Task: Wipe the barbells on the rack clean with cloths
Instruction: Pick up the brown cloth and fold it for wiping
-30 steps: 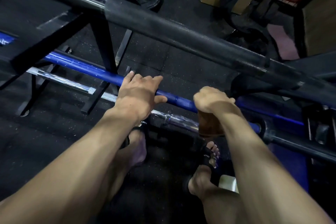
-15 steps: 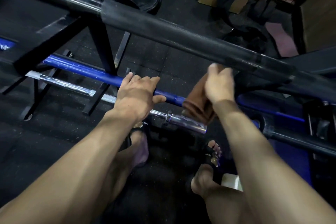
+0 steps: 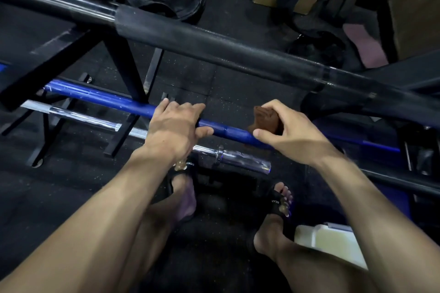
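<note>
The right hand (image 3: pixel 292 133) held a bunched brown cloth (image 3: pixel 265 118), fingers curled behind it and the thumb stretched along its near side, and the cloth sat on the blue barbell (image 3: pixel 133 104) just right of the bar's middle stretch. Half a second before, that hand had been lifted off the blue bar with the cloth dangling near the thick black barbell (image 3: pixel 214 47) above, and half a second before that it had been clamped low on the blue bar farther toward its right end; so the cloth had come off, been regathered, and returned to the blue bar closer to the other hand. The left hand (image 3: pixel 177 126) had not shifted: its fingers lay over the top of the blue bar and the thumb hooked underneath, steadying it. My reading was that one wiping stroke had ended and a fresh one was starting on the section between the two hands, so the blue bar was only partly done. Below the hands, nearer the person, a chrome barbell (image 3: pixel 228 156) lay along the lower tier of the rack (image 3: pixel 123 59), and the black bar crossed the upper tier; neither was being touched. Sandalled feet stood on the dark rubber floor (image 3: pixel 59 197) beneath.
</note>
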Action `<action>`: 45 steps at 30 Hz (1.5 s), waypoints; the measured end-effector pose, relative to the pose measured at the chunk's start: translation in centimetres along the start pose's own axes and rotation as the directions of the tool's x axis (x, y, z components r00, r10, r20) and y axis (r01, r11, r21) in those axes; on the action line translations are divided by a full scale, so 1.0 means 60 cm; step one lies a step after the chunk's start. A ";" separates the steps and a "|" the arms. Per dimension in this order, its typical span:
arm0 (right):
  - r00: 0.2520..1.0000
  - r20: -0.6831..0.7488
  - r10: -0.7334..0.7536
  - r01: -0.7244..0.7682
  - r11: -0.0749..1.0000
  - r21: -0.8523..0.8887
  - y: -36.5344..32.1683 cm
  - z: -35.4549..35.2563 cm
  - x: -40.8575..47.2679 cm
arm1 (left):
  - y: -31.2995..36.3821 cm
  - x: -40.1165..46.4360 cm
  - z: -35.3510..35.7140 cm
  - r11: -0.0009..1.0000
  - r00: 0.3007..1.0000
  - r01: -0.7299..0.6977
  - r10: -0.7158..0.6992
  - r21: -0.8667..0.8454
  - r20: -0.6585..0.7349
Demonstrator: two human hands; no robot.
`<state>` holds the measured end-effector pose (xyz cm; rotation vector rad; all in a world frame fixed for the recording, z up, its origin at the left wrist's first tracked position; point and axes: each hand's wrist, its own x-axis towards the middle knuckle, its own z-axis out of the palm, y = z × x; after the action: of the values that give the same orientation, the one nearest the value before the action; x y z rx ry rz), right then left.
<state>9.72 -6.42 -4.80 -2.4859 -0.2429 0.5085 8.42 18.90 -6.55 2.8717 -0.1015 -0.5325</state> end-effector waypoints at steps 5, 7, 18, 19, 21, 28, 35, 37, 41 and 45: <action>0.994 -0.071 -0.080 0.078 0.996 -0.042 -0.018 0.026 0.019 | 0.001 -0.001 -0.001 1.000 1.000 -0.005 0.005 0.015 0.003; 0.988 -0.045 -0.151 0.148 0.986 -0.072 -0.058 0.053 0.026 | -0.001 0.001 -0.002 1.000 1.000 -0.003 0.002 0.018 0.005; 0.995 -0.023 0.096 -0.099 0.974 -0.204 -0.030 0.023 0.037 | -0.001 -0.004 -0.001 1.000 1.000 0.005 -0.005 -0.001 0.007; 0.998 -0.025 0.062 -0.066 0.976 -0.208 -0.043 0.033 0.039 | 0.000 -0.002 -0.001 1.000 1.000 0.003 -0.003 -0.001 0.009; 1.000 -0.011 -0.008 0.006 0.982 -0.191 -0.078 0.053 0.043 | 0.000 0.001 -0.004 1.000 1.000 0.008 -0.008 -0.008 0.005; 0.954 -0.024 0.300 -0.296 0.921 -0.253 -0.049 0.016 0.042 | 0.000 0.000 -0.003 1.000 1.000 0.008 -0.008 -0.012 0.001; 0.983 -0.068 -0.172 0.141 0.935 -0.324 -0.152 0.103 0.028 | -0.004 0.001 0.003 1.000 1.000 0.006 -0.006 0.001 -0.024; 0.986 -0.089 -0.138 0.106 0.949 -0.296 -0.127 0.089 0.028 | -0.003 -0.001 -0.001 1.000 1.000 0.005 -0.005 -0.003 -0.020; 0.975 -0.119 0.188 -0.217 0.919 -0.328 -0.007 0.037 0.028 | 0.002 -0.003 -0.006 1.000 1.000 0.018 -0.018 -0.005 -0.002; 0.984 -0.174 0.025 -0.085 0.935 -0.345 -0.045 0.076 0.032 | 0.003 -0.001 -0.004 1.000 1.000 0.022 -0.022 0.015 0.005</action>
<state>9.46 -1.35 -7.30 -2.8743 -0.2130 0.2946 8.43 18.76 -6.24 2.8897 -0.0753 -0.5452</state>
